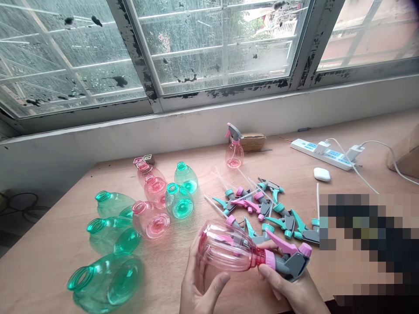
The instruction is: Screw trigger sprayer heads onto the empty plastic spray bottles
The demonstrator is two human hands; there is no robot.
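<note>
A pink transparent spray bottle [225, 250] lies sideways in both my hands near the table's front edge. My left hand [199, 283] cups the bottle's body from below, fingers curled round it. My right hand [291, 288] grips the grey and pink trigger sprayer head [290, 257] at the bottle's neck, thumb on the pink collar. Just behind lies a pile of loose trigger sprayer heads [262, 205], teal and pink with grey bodies and clear tubes.
Empty teal bottles [108, 283] and pink bottles [152, 218] lie on the wooden table [49, 257] at the left. An assembled pink spray bottle [234, 150] stands at the back. A power strip [322, 152], a white case [321, 174] and a blurred patch sit right.
</note>
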